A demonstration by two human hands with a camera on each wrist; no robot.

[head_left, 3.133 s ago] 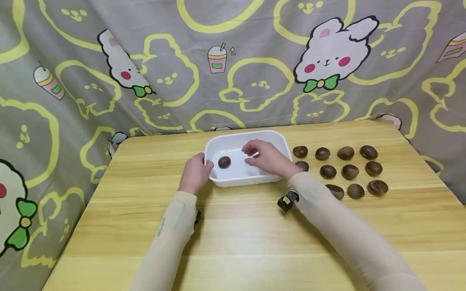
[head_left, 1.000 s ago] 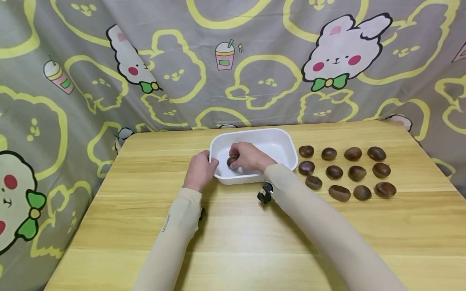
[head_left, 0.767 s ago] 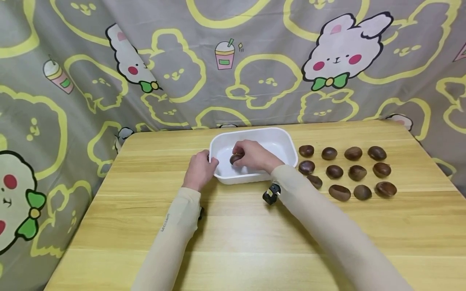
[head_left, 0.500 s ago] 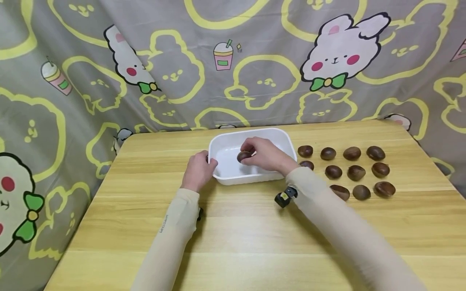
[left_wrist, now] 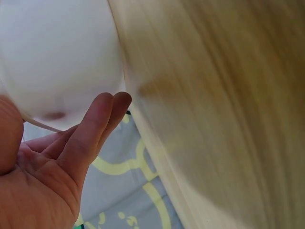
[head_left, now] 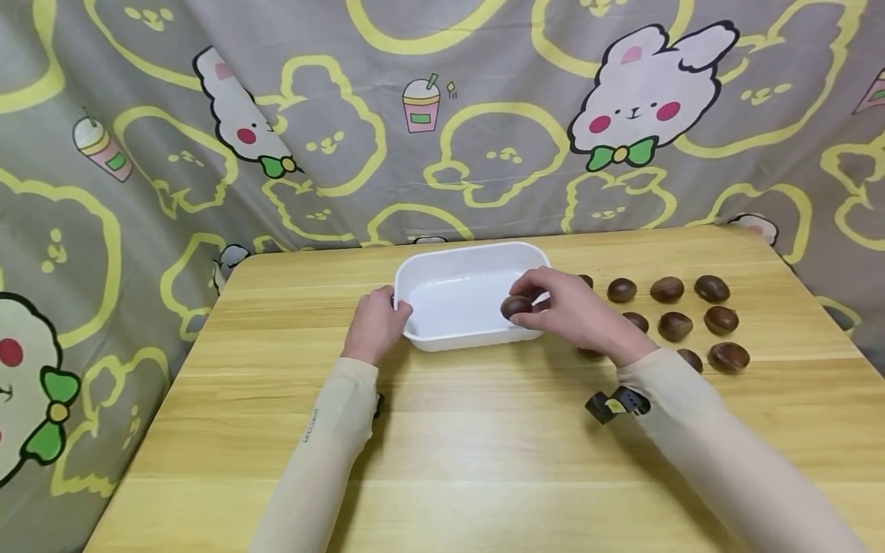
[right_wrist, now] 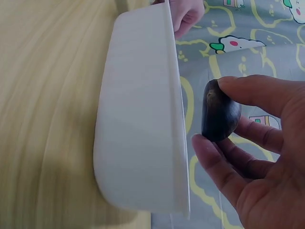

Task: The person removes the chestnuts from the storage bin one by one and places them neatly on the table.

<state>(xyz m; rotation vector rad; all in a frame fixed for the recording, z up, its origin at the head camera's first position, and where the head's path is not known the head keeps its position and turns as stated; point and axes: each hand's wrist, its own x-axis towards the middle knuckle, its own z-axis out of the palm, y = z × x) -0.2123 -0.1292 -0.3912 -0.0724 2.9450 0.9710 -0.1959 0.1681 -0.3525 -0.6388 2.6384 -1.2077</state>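
Observation:
My left hand (head_left: 374,326) grips the left end of a white plastic tub (head_left: 449,303), thumb at the rim and fingers along the outer wall; the left wrist view shows those fingers (left_wrist: 88,133) fairly straight. My right hand (head_left: 570,311) pinches a glossy brown chestnut (head_left: 515,307) between thumb and fingertips, over the tub's right end. In the right wrist view the chestnut (right_wrist: 220,112) is held above rim level, its flat side facing the tub wall (right_wrist: 138,109). No other chestnut shows inside the tub.
Several chestnuts (head_left: 674,326) lie in rows on the wooden table (head_left: 442,445) right of the tub, some partly hidden by my right hand and forearm. A patterned grey curtain (head_left: 387,169) hangs behind the table's back edge.
My right hand has taken hold of the chestnut that lay at the tub's left end, lifted it and carried it right. My left hand has stayed at the tub's left end.

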